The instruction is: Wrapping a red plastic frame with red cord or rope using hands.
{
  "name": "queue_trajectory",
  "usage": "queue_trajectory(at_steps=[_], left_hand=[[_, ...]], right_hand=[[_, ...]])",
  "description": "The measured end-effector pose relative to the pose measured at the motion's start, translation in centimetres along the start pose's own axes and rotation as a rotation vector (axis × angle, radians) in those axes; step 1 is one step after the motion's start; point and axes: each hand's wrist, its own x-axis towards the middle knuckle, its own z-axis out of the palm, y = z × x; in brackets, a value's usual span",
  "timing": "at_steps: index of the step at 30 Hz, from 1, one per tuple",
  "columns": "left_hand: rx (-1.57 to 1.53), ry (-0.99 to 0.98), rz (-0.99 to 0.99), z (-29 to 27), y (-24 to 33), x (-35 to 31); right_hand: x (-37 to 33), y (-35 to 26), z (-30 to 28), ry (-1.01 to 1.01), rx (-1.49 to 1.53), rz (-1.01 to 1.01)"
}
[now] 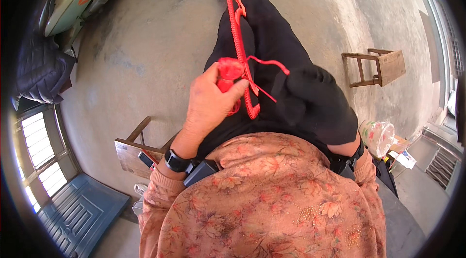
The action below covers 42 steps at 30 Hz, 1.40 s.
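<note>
Pinching red bundle (230, 68), left hand (209, 95) angled inward, black-gloved right hand (318, 100) opposite

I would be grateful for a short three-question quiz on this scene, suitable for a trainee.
1. Which hand grips the bright red, crumpled bundle: the person's left or right?
2. True or false: the blue, rectangular panelled door is in the picture's lower right corner.
3. Fill in the blank: the long-sleeved, orange-toned fabric top has a ____ pattern.

Key:
1. The left hand.
2. False; the door is at the lower left.
3. Floral.
</note>
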Motion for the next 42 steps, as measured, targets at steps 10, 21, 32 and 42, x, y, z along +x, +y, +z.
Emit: queue_trajectory(at_steps=[10, 21, 32, 42], left_hand=[[-0.197, -0.258, -0.352, -1.4, 0.9, 1.3], [-0.727, -0.274, -0.469, -0.9, -1.4, 0.9], [-0.529, -0.266, -0.335, -0.5, 0.2, 0.7], [-0.294, -0.185, -0.307, -0.8, -1.5, 0.5]], right_hand=[[1.5, 0.9, -0.6, 0.116, -0.147, -0.101], [3.1, 1.3, -1.5, 0.111, -0.186, -0.026], [1.4, 1.0, -1.5, 0.006, -0.021, -0.001], [-0.4, 1.3, -0.2, 0.224, -0.372, -0.312]])
